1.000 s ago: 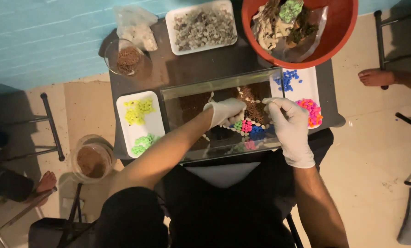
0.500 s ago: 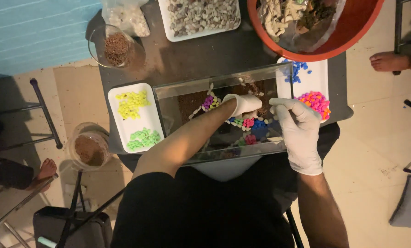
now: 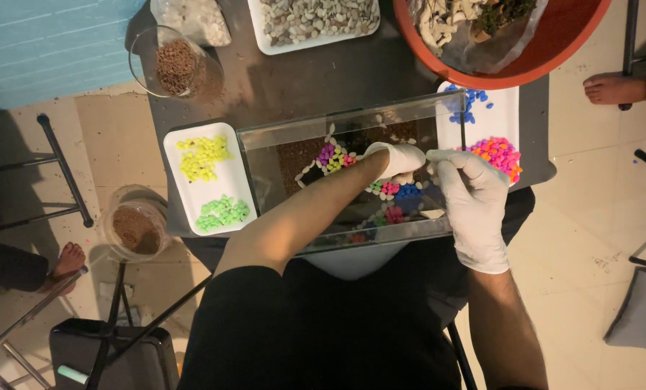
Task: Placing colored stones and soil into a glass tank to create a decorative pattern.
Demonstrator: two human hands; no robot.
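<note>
- Glass tank (image 3: 294, 144): rectangular and clear, at the middle of the dark tabletop (image 3: 323, 79); brown substrate and clusters of coloured pebbles (image 3: 391, 191) lie on its floor
- Left hand (image 3: 399, 159): white-gloved, reaching down inside the tank, fingers curled over the pebbles; whether it holds anything cannot be told
- Right hand (image 3: 471, 191): white-gloved, at the tank's right end, fingertips pinched narrowly together near the rim
- White tray (image 3: 193, 198), left of the tank: yellow and green pebbles
- Second white tray (image 3: 507, 123), right of the tank: blue, pink and orange pebbles
- Red bowl (image 3: 547, 58), behind the tank on the right, near a tray of grey stones (image 3: 316, 18)
</note>
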